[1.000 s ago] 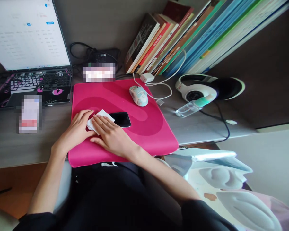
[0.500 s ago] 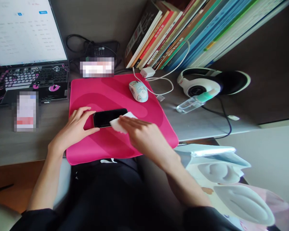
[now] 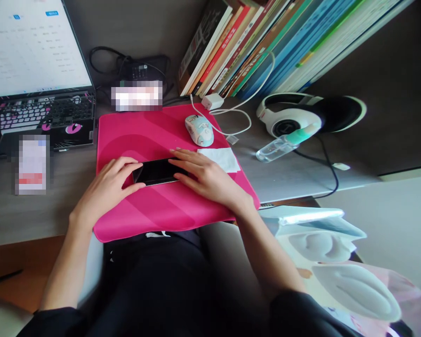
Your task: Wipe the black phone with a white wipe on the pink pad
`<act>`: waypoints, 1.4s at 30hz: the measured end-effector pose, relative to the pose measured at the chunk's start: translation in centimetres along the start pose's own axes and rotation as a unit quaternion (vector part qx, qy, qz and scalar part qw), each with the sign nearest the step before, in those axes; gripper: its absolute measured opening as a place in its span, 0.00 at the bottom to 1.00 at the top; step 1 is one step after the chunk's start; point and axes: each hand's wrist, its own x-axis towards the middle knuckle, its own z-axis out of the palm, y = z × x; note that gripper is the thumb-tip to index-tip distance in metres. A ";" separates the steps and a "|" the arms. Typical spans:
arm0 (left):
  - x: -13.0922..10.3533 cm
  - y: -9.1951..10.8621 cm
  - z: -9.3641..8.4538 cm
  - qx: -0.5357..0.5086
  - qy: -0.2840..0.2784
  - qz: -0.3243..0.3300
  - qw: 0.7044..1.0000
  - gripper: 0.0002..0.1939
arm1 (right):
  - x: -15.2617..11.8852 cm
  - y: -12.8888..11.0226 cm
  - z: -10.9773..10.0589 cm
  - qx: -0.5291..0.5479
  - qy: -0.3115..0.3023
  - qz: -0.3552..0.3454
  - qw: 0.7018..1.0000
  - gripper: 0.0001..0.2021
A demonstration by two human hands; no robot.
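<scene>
A black phone (image 3: 157,172) lies face up on the pink mat (image 3: 136,126). My left hand (image 3: 108,187) grips its left end between thumb and fingers. Over the phone's right end rests my right hand (image 3: 205,180), its fingers spread and covering that end. The white wipe (image 3: 221,159) lies spread on the mat just beyond my right hand, touching neither the phone nor the mouse. Above it on the mat sits a patterned mouse (image 3: 199,130).
An open laptop (image 3: 38,112) stands at the left, with a blurred-out item (image 3: 31,164) before it. Books (image 3: 231,51) line the back. A charger (image 3: 212,101) with white cable, a clear spray bottle (image 3: 275,149) and headphones (image 3: 287,114) are at the right.
My right hand has let go of the white wipe, which now lies flat on the mat to the right. That hand's fingers have spread over the phone's right end.
</scene>
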 end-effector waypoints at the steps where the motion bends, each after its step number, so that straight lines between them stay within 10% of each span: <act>1: 0.1 0.0 0.0 0.011 0.006 0.009 1.000 0.26 | 0.2 0.3 0.4 -0.001 -0.003 0.000 1.000 0.21; 22: 0.2 0.3 0.0 0.122 0.052 0.109 0.985 0.21 | 0.1 0.7 1.3 -0.053 0.010 -0.001 0.999 0.23; 42: 0.2 0.8 -0.1 0.104 0.035 0.074 0.991 0.20 | 0.2 0.6 1.2 -0.037 0.004 0.007 0.999 0.23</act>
